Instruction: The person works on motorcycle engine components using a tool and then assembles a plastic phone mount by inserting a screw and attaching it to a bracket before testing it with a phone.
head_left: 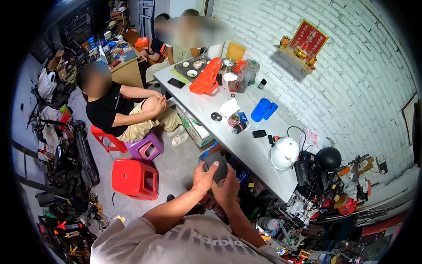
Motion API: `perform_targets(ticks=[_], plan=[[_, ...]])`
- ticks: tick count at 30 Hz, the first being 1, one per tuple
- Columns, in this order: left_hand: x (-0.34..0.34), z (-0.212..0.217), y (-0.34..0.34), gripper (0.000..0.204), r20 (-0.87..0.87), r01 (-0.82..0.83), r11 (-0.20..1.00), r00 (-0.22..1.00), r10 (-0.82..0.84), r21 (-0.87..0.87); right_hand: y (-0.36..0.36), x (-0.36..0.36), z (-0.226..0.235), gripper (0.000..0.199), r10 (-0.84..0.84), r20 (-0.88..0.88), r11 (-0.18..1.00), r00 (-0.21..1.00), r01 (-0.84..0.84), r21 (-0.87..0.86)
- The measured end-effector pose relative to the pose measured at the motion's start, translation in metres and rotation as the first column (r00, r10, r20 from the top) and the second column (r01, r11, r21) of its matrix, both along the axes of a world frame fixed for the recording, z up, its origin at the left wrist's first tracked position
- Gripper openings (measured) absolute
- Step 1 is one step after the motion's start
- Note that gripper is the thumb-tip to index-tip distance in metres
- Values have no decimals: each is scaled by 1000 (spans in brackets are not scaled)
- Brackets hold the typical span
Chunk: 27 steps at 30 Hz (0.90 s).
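A dark grey, box-shaped object (pixel 213 160) is held between my two hands, just off the near edge of the long table; its exact kind does not show. My left hand (pixel 203 177) grips its left side, thumb laid across the top face. From the lower right, my right hand (pixel 226 186) closes around the near side of the same object. Fingers beneath it are hidden. Close by on the tabletop lie a small black case (pixel 259 133), a dark cylindrical can (pixel 238 128) and a white helmet (pixel 284 153).
The grey table (pixel 206 116) carries a blue cup (pixel 262 109), orange bag (pixel 206 78) and phone (pixel 176 83). Left, a person in black (pixel 115 105) sits on stools; a red stool (pixel 134 179) stands nearer. Others sit at the far end. Clutter (pixel 303 220) fills the lower right.
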<state>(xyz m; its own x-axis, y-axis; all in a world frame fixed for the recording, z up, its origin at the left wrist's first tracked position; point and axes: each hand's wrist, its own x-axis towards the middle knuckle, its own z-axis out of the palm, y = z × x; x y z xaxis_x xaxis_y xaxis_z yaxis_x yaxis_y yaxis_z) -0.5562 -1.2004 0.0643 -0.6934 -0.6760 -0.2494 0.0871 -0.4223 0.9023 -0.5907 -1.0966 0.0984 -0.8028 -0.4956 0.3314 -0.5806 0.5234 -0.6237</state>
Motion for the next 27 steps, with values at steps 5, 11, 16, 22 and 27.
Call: perform_targets(ticks=[5,11,16,22,27], plan=[[3,-7,0,46,235,98,953,972,-29,-286,12,-1,-6,86,38,131,998,991,-45,50],[15,-6,8,46,84,128,952,991,-108,-278,15,1,-6,91,13,232,996,973,8,-91],[31,12,12,39,12,180,982,983,-181,63,33,12,-12,103,43,333,997,942,-17,-81],[28,9,11,38,11,255,954,965,-260,157,37,14,-2,105,-58,380,995,923,86,-56],[24,11,5,37,25,321,931,943,-330,174,33,10,-4,92,-135,188,988,973,145,-43]])
